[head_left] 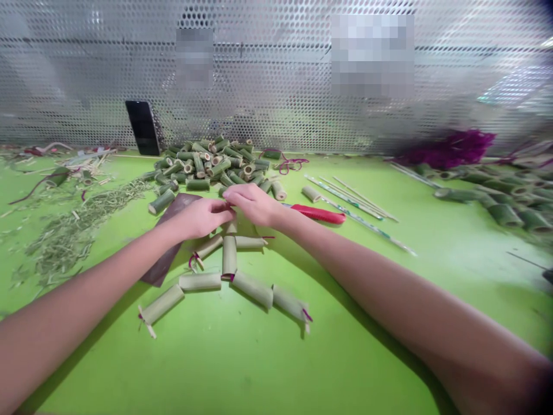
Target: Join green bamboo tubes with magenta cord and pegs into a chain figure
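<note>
Bamboo figure (229, 257) | left hand (202, 218), right hand (253, 203) | both half-curled at its top

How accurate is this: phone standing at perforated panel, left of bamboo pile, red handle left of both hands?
One error: in the head view, the red handle lies right of left hand and right hand. The phone does stand at the perforated panel, left of the bamboo pile.

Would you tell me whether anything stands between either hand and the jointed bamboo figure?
Nothing visible does: the left hand and right hand are both at the top end of the bamboo figure. The dark sheet lies off to the left, the red handle to the right.
</note>
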Tool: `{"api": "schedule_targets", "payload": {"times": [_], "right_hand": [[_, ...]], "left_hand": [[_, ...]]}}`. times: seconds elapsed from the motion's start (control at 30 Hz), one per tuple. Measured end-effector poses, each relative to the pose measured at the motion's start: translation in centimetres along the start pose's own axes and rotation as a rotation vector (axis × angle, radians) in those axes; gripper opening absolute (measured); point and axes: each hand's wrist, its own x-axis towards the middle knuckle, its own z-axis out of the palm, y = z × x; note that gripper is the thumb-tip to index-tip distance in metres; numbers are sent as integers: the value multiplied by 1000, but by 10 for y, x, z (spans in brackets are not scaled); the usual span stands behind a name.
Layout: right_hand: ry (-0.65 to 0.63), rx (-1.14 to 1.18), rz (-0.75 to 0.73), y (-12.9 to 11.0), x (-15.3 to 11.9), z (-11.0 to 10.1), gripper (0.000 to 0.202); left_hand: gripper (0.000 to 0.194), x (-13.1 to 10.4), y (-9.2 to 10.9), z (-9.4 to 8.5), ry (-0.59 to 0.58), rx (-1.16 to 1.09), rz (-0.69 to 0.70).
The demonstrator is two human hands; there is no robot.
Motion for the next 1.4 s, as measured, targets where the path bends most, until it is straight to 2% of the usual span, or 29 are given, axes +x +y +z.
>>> {"api": "schedule_targets", "payload": {"times": [0.27, 0.47, 0.63, 0.87, 1.03, 1.17, 1.4], "right_hand": [[-5, -53, 28, 3, -1, -4, 37], [-73, -98, -18, 6, -1, -1, 31], [-90, -88, -7, 3, 0, -2, 31], [-110, -106, 15, 3, -2, -3, 30], [-170, -112, 42, -2, -9, -7, 18], [-213, -109, 69, -6, -13, -9, 18], [-191, -132, 117, -20, -20, -8, 19]], "left_hand": [[38, -4, -10, 0, 3, 90, 31], [33, -7, -8, 0, -58, 106, 58], [44, -3, -11, 0, -51, 101, 29], [38, -3, -11, -1, -56, 73, 41], [40, -5, -11, -7, -97, 57, 41], [42, -10, -7, -7, -105, 64, 37], [39, -23, -6, -3, -98, 52, 51]]}}
